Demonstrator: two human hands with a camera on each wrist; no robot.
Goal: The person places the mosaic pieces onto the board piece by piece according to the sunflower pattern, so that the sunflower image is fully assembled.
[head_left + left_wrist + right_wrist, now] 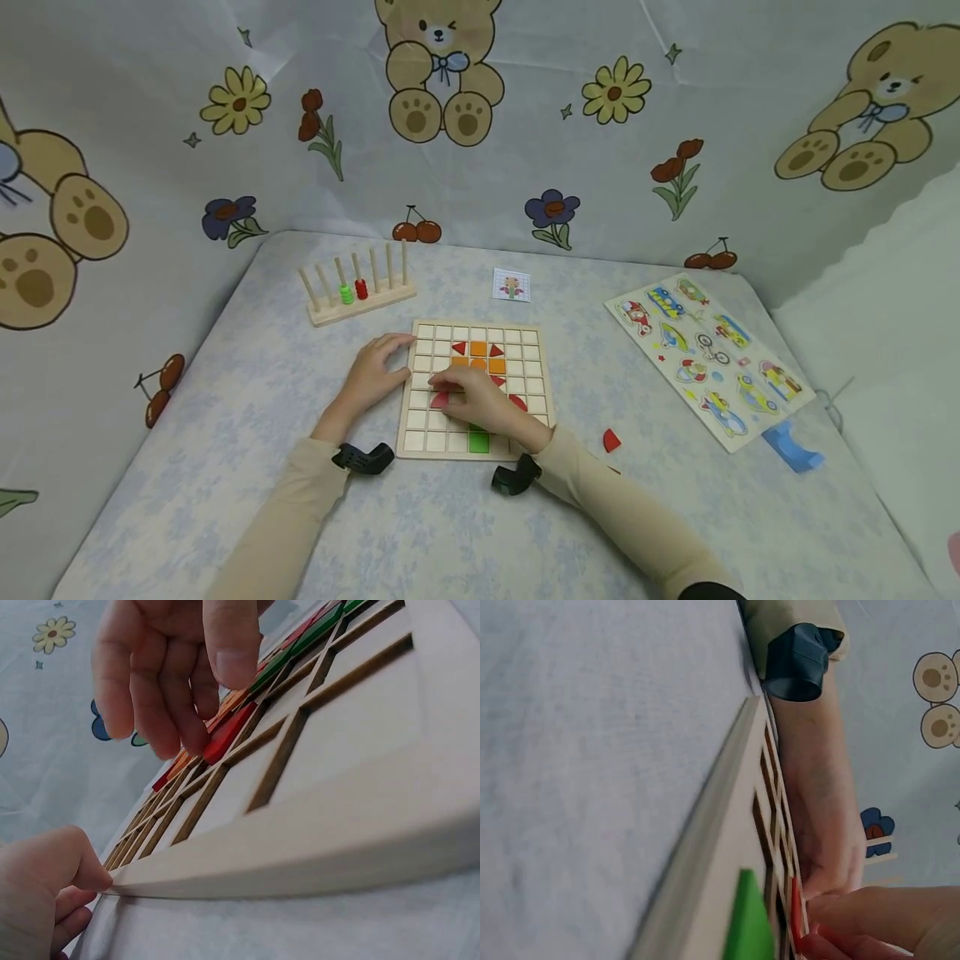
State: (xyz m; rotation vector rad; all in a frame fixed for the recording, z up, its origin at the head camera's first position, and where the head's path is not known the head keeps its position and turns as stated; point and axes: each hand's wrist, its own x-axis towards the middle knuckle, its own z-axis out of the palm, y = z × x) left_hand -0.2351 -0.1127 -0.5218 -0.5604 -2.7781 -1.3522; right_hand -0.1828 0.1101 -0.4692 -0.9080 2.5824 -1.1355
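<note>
A wooden grid board (420,455) lies on the table, holding several red, orange and green pieces. My left hand (371,377) rests at its left side, with fingertips touching the frame in the left wrist view. Over the left middle of the grid is my right hand (483,402), its fingers loosely bent. Just under those fingers lies a red piece (229,735), seated in the grid; nothing shows pinched between thumb and fingers. Lower on the board sits a green square (478,442). A loose red quarter-round piece (611,440) lies right of the board.
Behind the board stand a wooden peg rack (363,306) with green and red rings and a small patterned card (512,285). A picture puzzle board (708,358) lies at the right, a blue curved piece (792,448) beside it. Part of another piece shows by my right sleeve (592,479).
</note>
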